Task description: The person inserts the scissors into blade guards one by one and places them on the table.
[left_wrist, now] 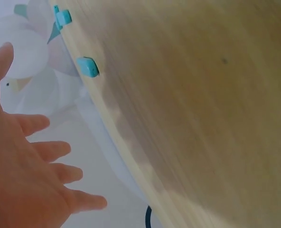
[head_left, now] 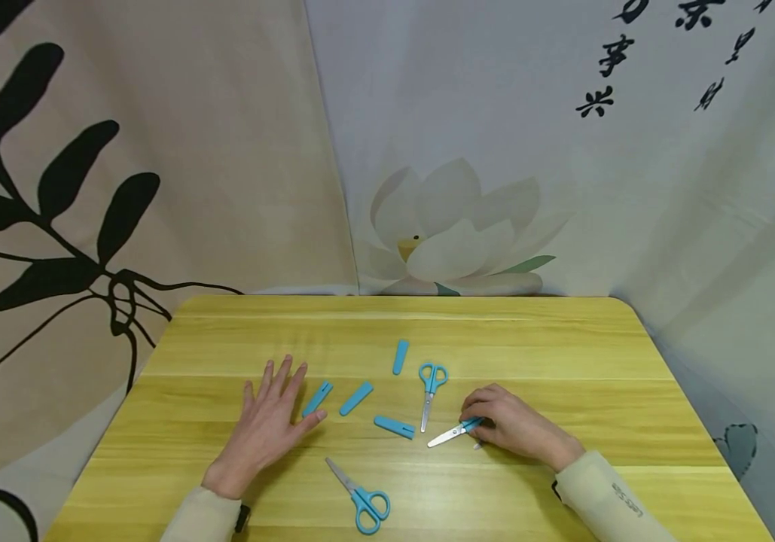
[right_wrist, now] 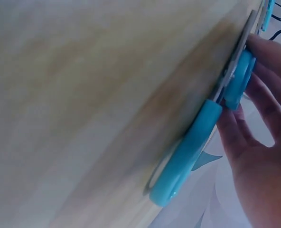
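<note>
My right hand (head_left: 512,425) pinches blue-handled scissors (head_left: 450,434) low over the table, the blades pointing left. In the right wrist view, the fingers hold a blue handle part (right_wrist: 241,78), while another blue handle (right_wrist: 188,154) extends below them. A small grey tip (head_left: 478,446) peeks out under this hand. My left hand (head_left: 265,433) is spread with straight fingers, palm down, its thumb close to a blue blade cover (head_left: 317,398). Upright between the hands lies a second pair of scissors (head_left: 431,382); a third pair (head_left: 363,500) lies nearer the front.
More blue blade covers lie mid-table: one slanted (head_left: 356,398), one beside the upright scissors (head_left: 395,427), one farther back (head_left: 401,357). The wooden table (head_left: 529,339) ends at a printed curtain (head_left: 462,135) behind it.
</note>
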